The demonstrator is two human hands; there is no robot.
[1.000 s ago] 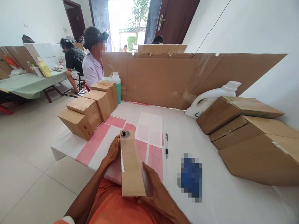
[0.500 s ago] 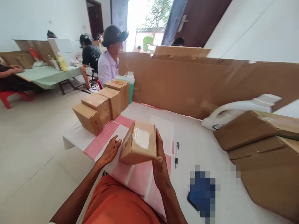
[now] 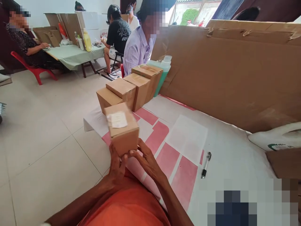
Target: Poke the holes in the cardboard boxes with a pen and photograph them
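Note:
A small sealed cardboard box (image 3: 122,128) with a white label on its top face is held up over the near left edge of the table (image 3: 225,157). My left hand (image 3: 117,164) grips it from below at its near left corner. My right hand (image 3: 147,160) supports its underside, fingers curled against the bottom edge. Beyond it, a row of several similar closed cardboard boxes (image 3: 131,89) stands along the table's left side.
A pen (image 3: 206,164) lies on the white-and-pink cloth. A tall cardboard wall (image 3: 230,75) runs along the back, with a green bottle (image 3: 163,73) by it and a white jug (image 3: 277,139) at right. Other people sit at a green table (image 3: 70,55) far left.
The box was turned from standing on end to label side up and carried left toward the table edge. Both hands now hold it from below. The view swung left.

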